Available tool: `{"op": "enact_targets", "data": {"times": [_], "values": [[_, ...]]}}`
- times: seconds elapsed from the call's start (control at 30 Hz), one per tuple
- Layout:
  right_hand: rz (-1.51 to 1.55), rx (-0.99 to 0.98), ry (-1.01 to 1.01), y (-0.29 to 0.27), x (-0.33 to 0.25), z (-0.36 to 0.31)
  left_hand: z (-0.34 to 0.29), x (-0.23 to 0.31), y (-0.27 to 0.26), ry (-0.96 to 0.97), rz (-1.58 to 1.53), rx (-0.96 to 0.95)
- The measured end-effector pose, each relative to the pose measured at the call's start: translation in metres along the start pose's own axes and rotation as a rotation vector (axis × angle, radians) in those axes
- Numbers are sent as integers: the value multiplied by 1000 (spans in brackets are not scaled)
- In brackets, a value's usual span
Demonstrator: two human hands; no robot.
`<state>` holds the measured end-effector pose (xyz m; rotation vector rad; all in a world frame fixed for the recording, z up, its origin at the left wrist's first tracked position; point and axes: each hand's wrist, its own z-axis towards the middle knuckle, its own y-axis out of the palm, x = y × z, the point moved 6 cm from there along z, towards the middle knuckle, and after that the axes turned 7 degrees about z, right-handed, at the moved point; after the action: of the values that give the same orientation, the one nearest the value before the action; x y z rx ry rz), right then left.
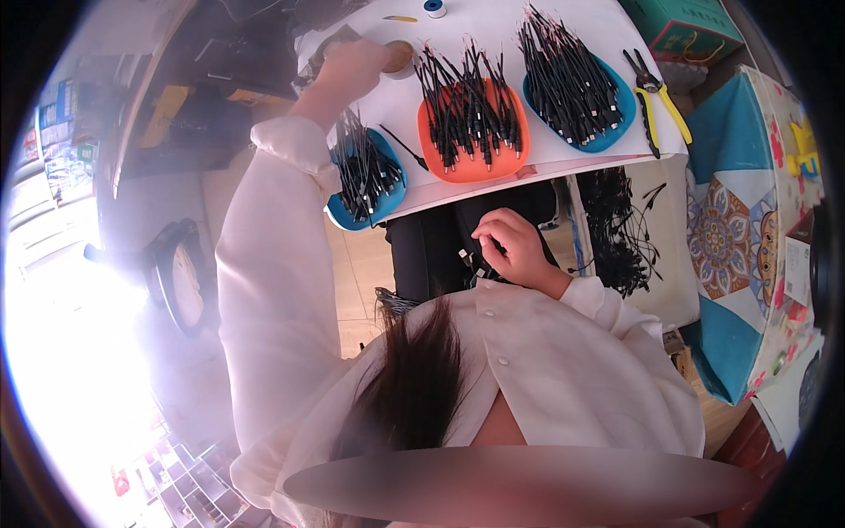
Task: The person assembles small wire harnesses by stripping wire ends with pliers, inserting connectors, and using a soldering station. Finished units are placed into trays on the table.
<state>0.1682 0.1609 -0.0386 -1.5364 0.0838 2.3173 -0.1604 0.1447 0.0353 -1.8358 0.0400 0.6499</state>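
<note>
My left hand (355, 69) reaches to the far left of the white table, beside a small round brown-topped container (399, 58). A grey object (334, 46) lies partly under it; its fingers are blurred and I cannot make out a grip. Above my lap, my right hand (516, 248) is loosely closed with curled fingers, and its inside is hidden. Close to it, a few white-tipped cable ends (468, 256) lie on my dark trousers. One single black cable (405, 148) rests on the table between the left blue tray (393, 199) and the orange tray (493, 172).
All three trays hold black cables, including the right blue tray (623, 104). Yellow-handled pliers (653, 99) lie right of it. A spool (435, 9) and a yellow-handled blade (400, 18) sit farther back. More black cables (619, 233) hang below the table at the right, near a patterned box (726, 229).
</note>
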Motion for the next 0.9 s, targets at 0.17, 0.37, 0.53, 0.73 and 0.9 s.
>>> {"op": "enact_targets", "data": {"times": [0.17, 0.37, 0.53, 0.73, 0.9], "values": [[0, 0, -10, -2, -2, 0, -10, -1, -16, -6, -93, 118], [-5, -9, 36, -2, -3, 0, -41, -35, -28, -106, -288, 294], [-7, -2, 20, -1, -5, 1, -66, -80, -7, -236, -301, 338], [-34, -5, -8, 2, -5, 4, -68, -96, 11, -301, -284, 287], [-35, -15, 15, 2, -5, 4, -62, -96, 11, -262, -222, 261]]}}
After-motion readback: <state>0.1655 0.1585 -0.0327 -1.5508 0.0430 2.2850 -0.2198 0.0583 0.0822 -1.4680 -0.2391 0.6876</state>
